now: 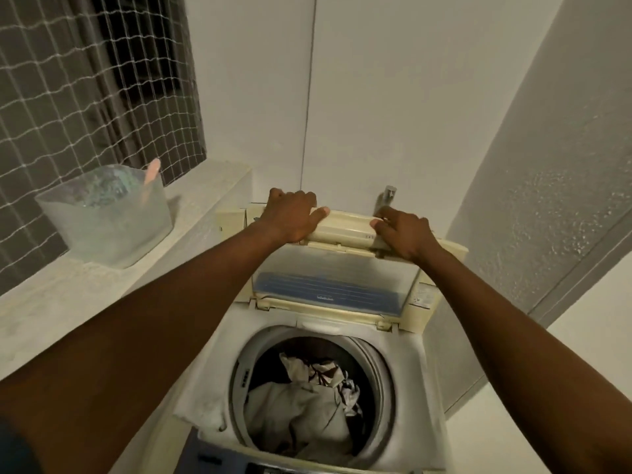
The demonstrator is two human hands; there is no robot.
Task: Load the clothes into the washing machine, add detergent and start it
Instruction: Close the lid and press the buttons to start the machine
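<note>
both hands up at 12 o'clock on the folded-up lid (345, 230), left hand (290, 213) and right hand (405, 234) fingers curled over its top edge, clothes (307, 405) down at 6 o'clock in the drum (379, 371), detergent tub (106, 217) at 9 o'clock

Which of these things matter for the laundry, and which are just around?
In use: cream top-loading washing machine; its raised folding lid, gripped by left hand and right hand; pale crumpled clothes in the drum.

Just around: translucent plastic tub, metal tap, netted window.
</note>
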